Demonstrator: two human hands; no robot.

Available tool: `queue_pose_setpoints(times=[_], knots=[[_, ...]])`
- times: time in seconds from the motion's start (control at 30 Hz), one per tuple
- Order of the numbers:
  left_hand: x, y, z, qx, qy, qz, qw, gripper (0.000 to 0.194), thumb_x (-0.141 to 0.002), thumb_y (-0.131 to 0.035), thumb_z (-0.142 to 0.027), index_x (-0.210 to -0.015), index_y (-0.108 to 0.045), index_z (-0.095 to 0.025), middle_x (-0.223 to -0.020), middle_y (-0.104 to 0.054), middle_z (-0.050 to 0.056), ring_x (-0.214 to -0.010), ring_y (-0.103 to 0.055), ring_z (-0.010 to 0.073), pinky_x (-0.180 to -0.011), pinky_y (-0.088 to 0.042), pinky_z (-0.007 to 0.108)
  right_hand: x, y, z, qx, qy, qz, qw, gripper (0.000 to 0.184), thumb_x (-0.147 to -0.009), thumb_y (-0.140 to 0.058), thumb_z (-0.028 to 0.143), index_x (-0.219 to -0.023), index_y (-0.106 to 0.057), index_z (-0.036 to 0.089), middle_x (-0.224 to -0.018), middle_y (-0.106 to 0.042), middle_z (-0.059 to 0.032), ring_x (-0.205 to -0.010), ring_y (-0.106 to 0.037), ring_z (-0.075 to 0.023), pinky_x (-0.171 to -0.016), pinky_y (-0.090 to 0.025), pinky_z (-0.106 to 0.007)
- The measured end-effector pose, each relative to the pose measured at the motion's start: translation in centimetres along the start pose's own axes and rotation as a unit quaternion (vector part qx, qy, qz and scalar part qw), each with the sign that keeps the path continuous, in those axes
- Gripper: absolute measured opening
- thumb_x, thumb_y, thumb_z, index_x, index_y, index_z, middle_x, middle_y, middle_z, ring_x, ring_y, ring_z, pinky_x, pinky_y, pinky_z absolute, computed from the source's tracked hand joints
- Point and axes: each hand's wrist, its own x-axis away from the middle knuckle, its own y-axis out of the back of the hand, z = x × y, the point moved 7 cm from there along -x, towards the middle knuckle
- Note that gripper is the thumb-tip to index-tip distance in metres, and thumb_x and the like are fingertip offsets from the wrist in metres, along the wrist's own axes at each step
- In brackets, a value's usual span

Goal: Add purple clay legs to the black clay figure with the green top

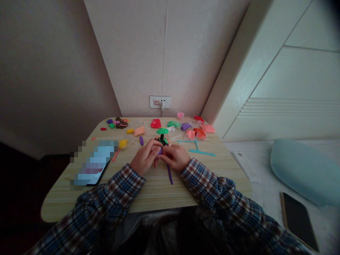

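Both my hands meet over the middle of the table, fingers pinched around a small piece of purple clay (160,151). My left hand (145,156) and my right hand (175,157) both press on it, and their fingers hide most of it. A purple clay strip (170,175) lies on the table just below my right hand. Right behind my fingertips stands a small clay figure with a green umbrella-like top (162,131) on a black stem; its dark lower part is partly covered by my hands. A purple clay roll (141,141) lies to the left.
Bagged clay in red (156,123), green (173,124) and orange (199,133) sits along the table's back. Blue modelling tools (202,153) lie right of my hands. At left are a yellow clay lump (123,144) and a partly blurred tablet (97,164). A phone (299,219) lies far right.
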Motion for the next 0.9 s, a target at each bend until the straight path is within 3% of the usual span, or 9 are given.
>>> queue_pose_setpoints(times=[0.13, 0.47, 0.6, 0.73, 0.9], knots=[[0.0, -0.8, 0.3, -0.004, 0.016, 0.039, 0.999, 0.021, -0.083, -0.048, -0.031, -0.097, -0.044, -0.016, -0.070, -0.061, -0.002, -0.041, -0.052, 0.0077, -0.045, -0.043, 0.020, 0.0, 0.0, -0.4, 0.025, -0.034, -0.007, 0.999, 0.026, -0.082, -0.047, 0.034, -0.062, -0.047, 0.018, -0.053, -0.049, 0.0015, -0.050, -0.043, -0.0111, -0.052, -0.026, -0.023], [-0.3, -1.1, 1.3, 0.079, 0.040, 0.074, 0.993, 0.019, -0.084, -0.045, -0.030, -0.094, -0.040, -0.016, -0.071, -0.063, 0.000, -0.043, -0.057, 0.0098, -0.043, -0.045, 0.020, 0.0, -0.1, 0.2, 0.069, -0.001, -0.005, 0.998, 0.025, -0.083, -0.046, 0.041, -0.079, -0.055, 0.018, -0.056, -0.053, 0.0010, -0.054, -0.048, -0.0130, -0.058, -0.032, -0.024], [-0.2, -1.0, 1.3, 0.048, 0.023, 0.070, 0.996, 0.020, -0.086, -0.041, -0.027, -0.103, -0.038, -0.016, -0.068, -0.062, -0.001, -0.044, -0.059, 0.0109, -0.046, -0.046, 0.021, 0.1, 0.1, 0.3, 0.090, 0.006, -0.010, 0.996, 0.029, -0.084, -0.043, 0.043, -0.090, -0.055, 0.016, -0.059, -0.058, -0.0005, -0.055, -0.051, -0.0145, -0.059, -0.033, -0.025], [0.0, -1.0, 0.9, 0.030, 0.002, 0.068, 0.997, 0.022, -0.088, -0.037, -0.027, -0.107, -0.038, -0.016, -0.065, -0.063, -0.002, -0.043, -0.059, 0.0113, -0.049, -0.046, 0.023, 0.1, 0.3, 0.7, 0.098, 0.035, -0.008, 0.995, 0.028, -0.086, -0.039, 0.039, -0.084, -0.055, 0.017, -0.062, -0.059, -0.0016, -0.057, -0.052, -0.0147, -0.061, -0.033, -0.026], [0.0, -0.8, 0.5, -0.033, 0.005, 0.056, 0.998, 0.021, -0.089, -0.034, -0.032, -0.099, -0.044, -0.016, -0.044, -0.054, -0.007, -0.041, -0.058, 0.0132, -0.049, -0.044, 0.022, 0.2, 0.2, 1.2, 0.081, 0.063, 0.006, 0.995, 0.026, -0.087, -0.037, 0.032, -0.079, -0.057, 0.017, -0.068, -0.063, -0.0032, -0.059, -0.052, -0.0136, -0.063, -0.033, -0.025]])
